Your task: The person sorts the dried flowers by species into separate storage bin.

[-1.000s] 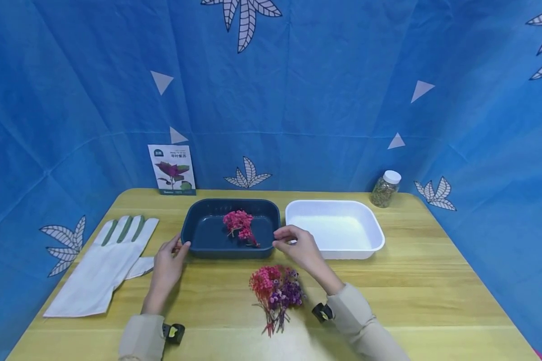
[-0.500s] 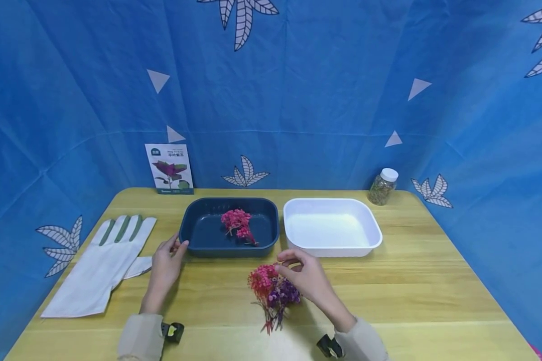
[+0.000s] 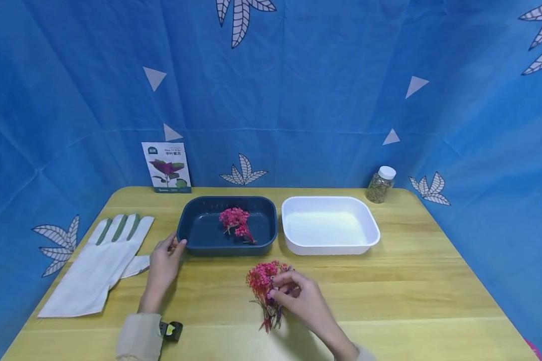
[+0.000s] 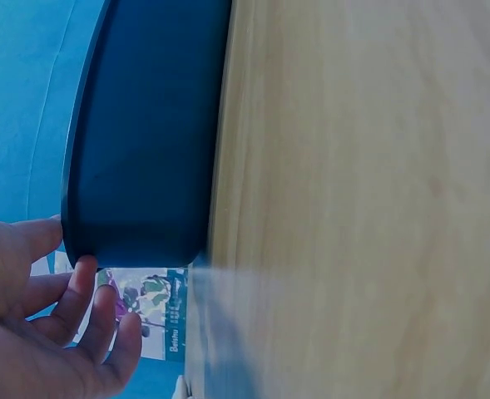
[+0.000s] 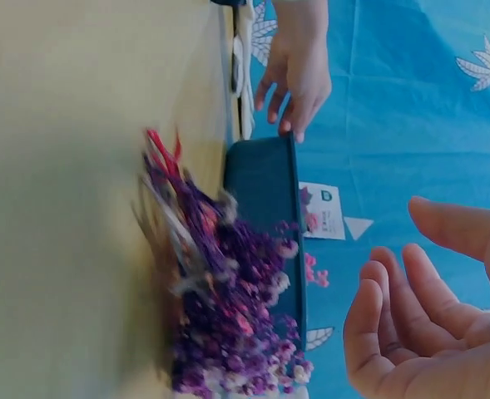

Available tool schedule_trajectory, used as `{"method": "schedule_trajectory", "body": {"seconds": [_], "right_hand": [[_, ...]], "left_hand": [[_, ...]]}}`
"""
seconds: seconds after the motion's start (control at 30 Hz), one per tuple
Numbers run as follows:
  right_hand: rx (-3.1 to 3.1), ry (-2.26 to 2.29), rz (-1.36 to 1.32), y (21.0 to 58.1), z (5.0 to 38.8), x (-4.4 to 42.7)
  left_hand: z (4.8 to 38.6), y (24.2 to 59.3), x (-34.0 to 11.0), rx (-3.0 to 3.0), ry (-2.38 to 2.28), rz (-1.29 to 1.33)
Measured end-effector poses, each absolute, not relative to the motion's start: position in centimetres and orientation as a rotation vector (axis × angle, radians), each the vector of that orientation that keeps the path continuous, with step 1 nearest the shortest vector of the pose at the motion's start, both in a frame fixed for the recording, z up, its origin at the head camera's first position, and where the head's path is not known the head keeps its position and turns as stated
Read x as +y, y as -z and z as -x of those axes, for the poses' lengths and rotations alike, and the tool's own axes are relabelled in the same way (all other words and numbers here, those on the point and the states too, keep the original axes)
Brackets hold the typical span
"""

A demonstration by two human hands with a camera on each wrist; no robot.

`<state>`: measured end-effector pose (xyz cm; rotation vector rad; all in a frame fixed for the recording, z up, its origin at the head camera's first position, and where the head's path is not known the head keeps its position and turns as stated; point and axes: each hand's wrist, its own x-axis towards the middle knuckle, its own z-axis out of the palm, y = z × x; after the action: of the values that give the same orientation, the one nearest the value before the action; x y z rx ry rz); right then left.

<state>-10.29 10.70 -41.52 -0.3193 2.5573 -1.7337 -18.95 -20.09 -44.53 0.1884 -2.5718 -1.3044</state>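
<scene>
At the front left corner of the dark blue tray (image 3: 208, 251), the left hand (image 3: 162, 271) touches the rim with its thumb and a fingertip; the left wrist view shows its other fingers (image 4: 103, 316) loosely bent outside the tray. A pink flower sprig (image 3: 236, 220) lies inside. The right hand (image 3: 304, 301) is over a bunch of pink flowers (image 3: 262, 276) and purple flowers (image 5: 236, 332) on the table, covering part of it. Seen from the right wrist, the thumb and bent fingers (image 5: 411, 307) stand apart, with nothing between them.
Beside the dark tray stands a white tray (image 3: 329, 249). A lidded jar (image 3: 380, 185) is at the back right, and a picture packet (image 3: 167, 168) leans at the back left. White gloves (image 3: 90, 271) with green fingertips lie along the left side.
The right hand has left the dark tray's right front corner and come down over the flower bunch. The left hand has stayed at the left corner. The view has shifted slightly.
</scene>
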Motion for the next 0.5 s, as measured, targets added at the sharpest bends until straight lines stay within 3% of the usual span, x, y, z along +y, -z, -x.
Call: {"method": "schedule_trajectory", "body": {"seconds": [0.5], "right_hand": [[2.528, 1.667, 0.331, 42.9, 8.2, 10.1]], "left_hand": [[18.8, 44.5, -20.1, -2.573, 1.349, -0.201]]}}
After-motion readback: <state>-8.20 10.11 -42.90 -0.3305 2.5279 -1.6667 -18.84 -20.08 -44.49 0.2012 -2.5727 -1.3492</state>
